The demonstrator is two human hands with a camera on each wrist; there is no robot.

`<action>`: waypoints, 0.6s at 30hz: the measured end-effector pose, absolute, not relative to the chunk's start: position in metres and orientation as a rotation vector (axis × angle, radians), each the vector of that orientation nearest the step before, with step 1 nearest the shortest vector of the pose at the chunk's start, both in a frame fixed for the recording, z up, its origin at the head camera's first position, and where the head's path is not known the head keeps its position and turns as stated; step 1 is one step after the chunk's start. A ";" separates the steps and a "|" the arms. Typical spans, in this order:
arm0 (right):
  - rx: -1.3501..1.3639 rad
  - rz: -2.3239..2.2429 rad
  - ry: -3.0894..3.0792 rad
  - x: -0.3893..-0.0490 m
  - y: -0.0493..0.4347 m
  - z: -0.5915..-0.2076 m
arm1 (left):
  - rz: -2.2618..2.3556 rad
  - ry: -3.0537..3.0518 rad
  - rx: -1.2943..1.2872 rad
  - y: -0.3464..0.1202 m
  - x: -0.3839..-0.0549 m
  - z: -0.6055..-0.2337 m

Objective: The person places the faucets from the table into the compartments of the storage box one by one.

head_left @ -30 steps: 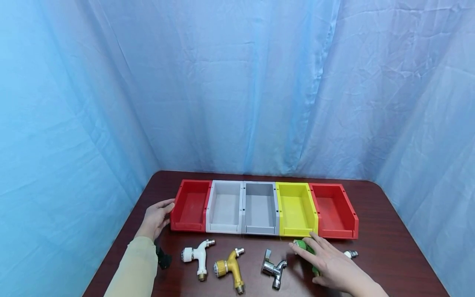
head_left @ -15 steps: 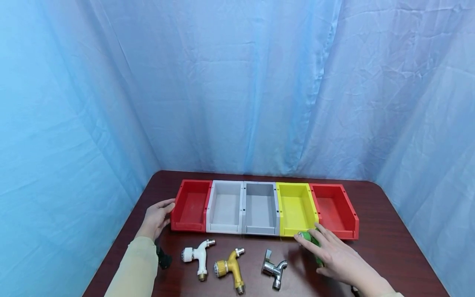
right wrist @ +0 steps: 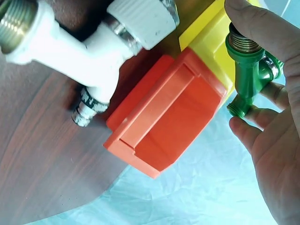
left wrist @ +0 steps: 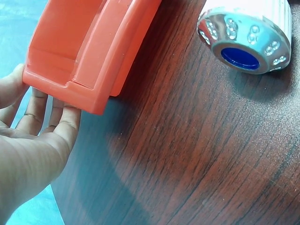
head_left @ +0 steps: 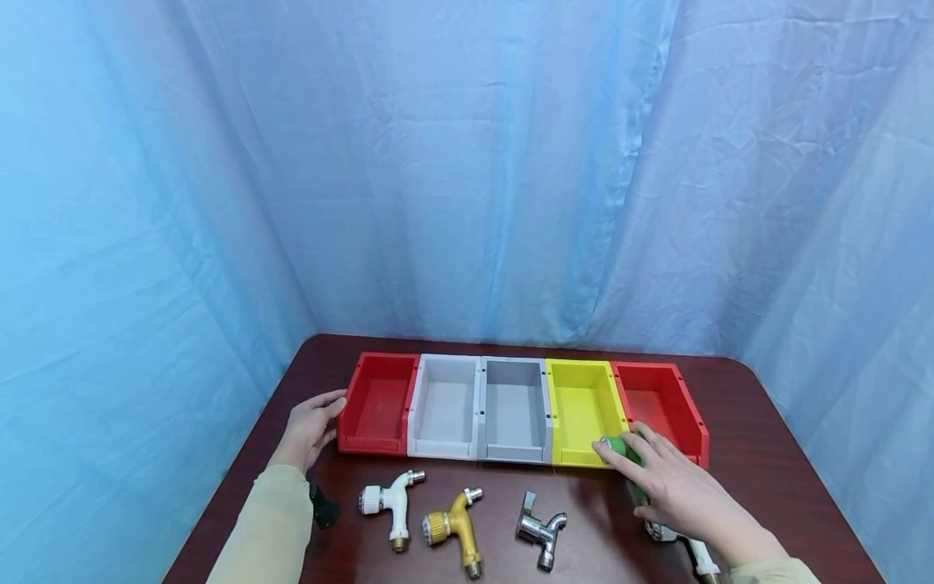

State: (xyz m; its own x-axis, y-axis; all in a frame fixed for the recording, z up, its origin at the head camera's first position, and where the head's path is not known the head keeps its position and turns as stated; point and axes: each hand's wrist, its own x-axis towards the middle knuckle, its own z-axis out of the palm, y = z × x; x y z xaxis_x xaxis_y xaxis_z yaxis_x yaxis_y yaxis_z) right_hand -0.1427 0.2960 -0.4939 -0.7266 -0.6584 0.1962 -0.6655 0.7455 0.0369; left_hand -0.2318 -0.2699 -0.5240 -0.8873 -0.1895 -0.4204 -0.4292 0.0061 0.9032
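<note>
My right hand (head_left: 682,491) holds a green faucet (right wrist: 246,77) between thumb and fingers, in front of the yellow bin (head_left: 580,405) and the right red bin (head_left: 657,405). In the right wrist view the faucet's threaded inlet points toward the thumb; part of its body is hidden by the fingers. My left hand (head_left: 305,430) touches the outer side of the left red bin (head_left: 378,397), thumb and fingertips against its wall. Under the right wrist lies a white faucet (right wrist: 84,56), partly covered in the head view.
A white faucet (head_left: 396,507), a yellow faucet (head_left: 460,523) and a chrome faucet (head_left: 540,531) lie on the dark wooden table (head_left: 759,438). White (head_left: 445,405) and grey (head_left: 513,405) bins stand between the left red and yellow ones. Blue curtains (head_left: 467,178) surround the table.
My right hand has lifted the green faucet and carried it right and forward, toward the right red bin. The left hand stays at the left red bin.
</note>
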 end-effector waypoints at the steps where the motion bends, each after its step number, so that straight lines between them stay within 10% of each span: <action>1: 1.052 0.049 -2.747 -0.144 0.297 -0.493 | 1.992 2.094 -0.651 -0.270 -0.232 -0.524; 18: 1.083 -0.003 -2.679 -0.166 0.313 -0.489 | 2.005 2.085 -0.656 -0.269 -0.231 -0.524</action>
